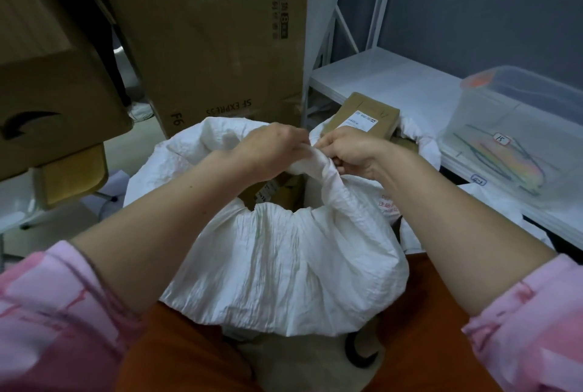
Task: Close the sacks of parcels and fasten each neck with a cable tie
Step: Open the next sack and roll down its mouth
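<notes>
My left hand (pixel 273 147) and right hand (pixel 348 152) meet at 12 o'clock, fingers of both curled tight around the gathered rim of a crinkled white sack (pixel 284 253) standing directly in front of me. Its mouth gapes partly open below my grip, showing brown parcels (pixel 277 193) inside. A labelled cardboard parcel (pixel 362 115) sits just beyond my right hand. At 2 o'clock, a clear tub (pixel 517 126) on the white shelf (pixel 388 79) holds coloured cable ties (pixel 501 160).
</notes>
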Action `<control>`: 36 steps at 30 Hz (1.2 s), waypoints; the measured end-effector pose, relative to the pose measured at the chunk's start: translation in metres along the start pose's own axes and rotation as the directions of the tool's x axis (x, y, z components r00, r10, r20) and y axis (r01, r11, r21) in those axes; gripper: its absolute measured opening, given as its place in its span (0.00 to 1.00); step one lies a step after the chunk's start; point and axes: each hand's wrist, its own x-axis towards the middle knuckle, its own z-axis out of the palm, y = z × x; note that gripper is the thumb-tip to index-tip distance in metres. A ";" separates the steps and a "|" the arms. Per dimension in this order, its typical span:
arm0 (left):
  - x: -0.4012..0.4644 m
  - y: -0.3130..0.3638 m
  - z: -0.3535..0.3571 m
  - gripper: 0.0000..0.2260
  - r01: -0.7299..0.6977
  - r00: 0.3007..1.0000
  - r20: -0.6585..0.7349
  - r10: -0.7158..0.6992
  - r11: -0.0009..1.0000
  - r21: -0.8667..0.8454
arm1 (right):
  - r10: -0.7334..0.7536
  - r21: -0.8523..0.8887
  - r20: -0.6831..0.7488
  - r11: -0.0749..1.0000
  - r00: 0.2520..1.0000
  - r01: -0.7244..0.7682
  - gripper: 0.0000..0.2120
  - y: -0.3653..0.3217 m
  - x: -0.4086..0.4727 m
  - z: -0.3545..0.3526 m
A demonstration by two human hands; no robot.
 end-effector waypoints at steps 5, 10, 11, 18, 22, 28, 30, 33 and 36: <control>0.015 0.004 -0.001 0.11 0.140 0.989 0.000 -0.146 0.948 0.285 | -0.273 -0.534 -0.254 0.840 0.928 0.100 0.15 -0.006 -0.011 0.018; 0.028 0.005 0.001 0.13 0.235 0.965 0.051 -0.256 0.937 0.257 | -0.307 -0.683 -0.200 0.724 0.931 0.092 0.06 0.000 -0.011 0.023; 0.027 0.007 0.002 0.12 0.229 0.969 0.048 -0.242 0.954 0.191 | -0.276 -0.643 -0.191 0.761 0.942 0.092 0.07 0.001 -0.010 0.018; 0.011 0.007 0.007 0.18 0.015 0.991 0.130 -0.014 1.000 -0.003 | -0.048 -0.262 -0.050 0.965 0.998 0.033 0.10 0.018 0.005 -0.010; 0.014 0.012 0.007 0.09 0.067 0.990 0.107 -0.090 0.977 0.200 | -0.037 -0.228 -0.081 0.974 0.996 0.017 0.06 0.022 0.003 -0.007; 0.026 0.011 0.004 0.09 0.280 0.959 -0.050 -0.280 0.896 0.345 | -0.268 -0.743 -0.216 0.669 0.939 0.020 0.16 0.012 -0.014 -0.008; 0.031 0.013 0.004 0.09 0.307 0.950 -0.045 -0.310 0.894 0.326 | -0.207 -0.739 -0.207 0.673 0.956 -0.014 0.20 0.015 -0.011 -0.012; 0.032 0.009 0.006 0.11 0.362 0.931 -0.064 -0.359 0.890 0.276 | -0.066 -0.506 -0.168 0.862 0.984 -0.028 0.15 0.021 -0.005 -0.021; 0.029 0.011 0.005 0.14 0.312 0.947 -0.113 -0.300 0.943 0.116 | 0.041 -0.142 -0.063 0.989 0.997 -0.050 0.13 0.030 0.001 -0.028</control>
